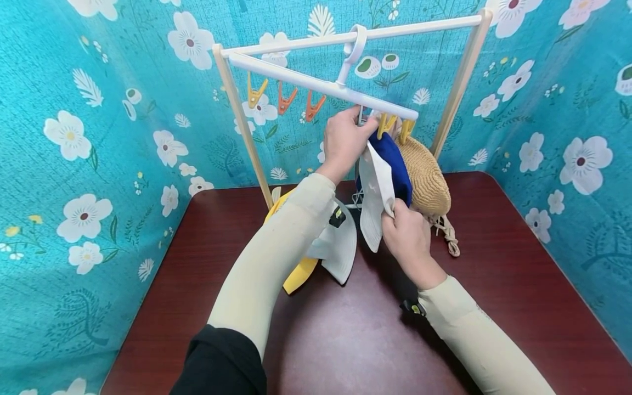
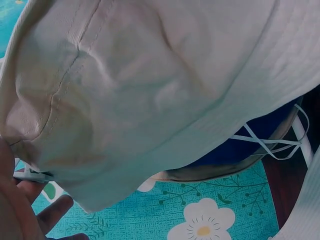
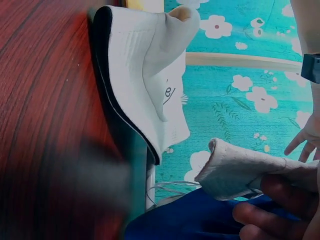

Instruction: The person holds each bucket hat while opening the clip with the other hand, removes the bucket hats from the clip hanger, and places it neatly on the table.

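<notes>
A white bucket hat (image 1: 376,189) hangs below the right half of the white hanger bar (image 1: 321,86). Up at the bar, my left hand (image 1: 343,140) pinches a pale clothespin (image 2: 32,175) at the hat's upper edge; whether its jaws have the cloth cannot be told. Lower down, my right hand (image 1: 407,233) grips the hat's brim, fingers curled on the cloth (image 3: 235,167). Right behind it hang a blue hat (image 1: 395,162) and a tan woven hat (image 1: 427,175), near two yellow clothespins (image 1: 387,126).
Further left on the bar hang a yellow clothespin (image 1: 255,92) and two orange clothespins (image 1: 286,99). A wooden-legged rack (image 1: 461,82) carries the hanger. Another white hat (image 3: 132,65) and a yellow hat (image 1: 300,275) lie on the dark red table (image 1: 336,340), partly behind my left arm.
</notes>
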`<state>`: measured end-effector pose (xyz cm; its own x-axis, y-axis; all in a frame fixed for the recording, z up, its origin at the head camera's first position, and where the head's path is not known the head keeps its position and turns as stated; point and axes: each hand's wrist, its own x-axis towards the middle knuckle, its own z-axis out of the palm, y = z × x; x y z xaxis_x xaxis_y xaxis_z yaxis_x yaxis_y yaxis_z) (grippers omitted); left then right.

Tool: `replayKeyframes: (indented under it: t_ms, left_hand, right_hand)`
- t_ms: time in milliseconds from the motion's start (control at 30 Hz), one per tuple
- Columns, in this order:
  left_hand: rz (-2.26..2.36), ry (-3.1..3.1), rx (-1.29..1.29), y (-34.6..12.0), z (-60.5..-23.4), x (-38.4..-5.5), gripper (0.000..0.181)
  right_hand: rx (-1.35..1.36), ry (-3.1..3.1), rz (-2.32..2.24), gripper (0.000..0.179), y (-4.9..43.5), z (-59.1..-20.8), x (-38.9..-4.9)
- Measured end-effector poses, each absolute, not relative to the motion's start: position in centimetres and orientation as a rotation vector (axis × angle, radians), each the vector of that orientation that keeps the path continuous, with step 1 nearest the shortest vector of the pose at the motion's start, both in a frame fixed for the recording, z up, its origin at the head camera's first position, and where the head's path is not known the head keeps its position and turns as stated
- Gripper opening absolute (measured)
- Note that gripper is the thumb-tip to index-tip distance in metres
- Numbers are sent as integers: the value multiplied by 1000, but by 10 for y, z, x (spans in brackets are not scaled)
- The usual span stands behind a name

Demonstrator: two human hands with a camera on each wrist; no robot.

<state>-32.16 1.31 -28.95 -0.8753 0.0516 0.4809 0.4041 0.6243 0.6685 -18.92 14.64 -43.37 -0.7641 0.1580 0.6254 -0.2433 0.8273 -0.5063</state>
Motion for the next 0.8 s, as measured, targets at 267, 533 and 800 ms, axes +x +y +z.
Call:
replayKeyframes:
  t_ms: [267,533,800]
  left_hand:
    - [-1176,-2455,-339,13,-286,-320,35]
    - [-1211,-2462,-350,11,-286,-319,38]
    - [-1197,-2471,-344,11,-286,-318,39]
  right_hand:
    - [65,-2337,752,25,149,-427,-184]
    - [72,-2352,748,26,152,-426,-179]
    - [68,-2357,768,27,154,-424,-174]
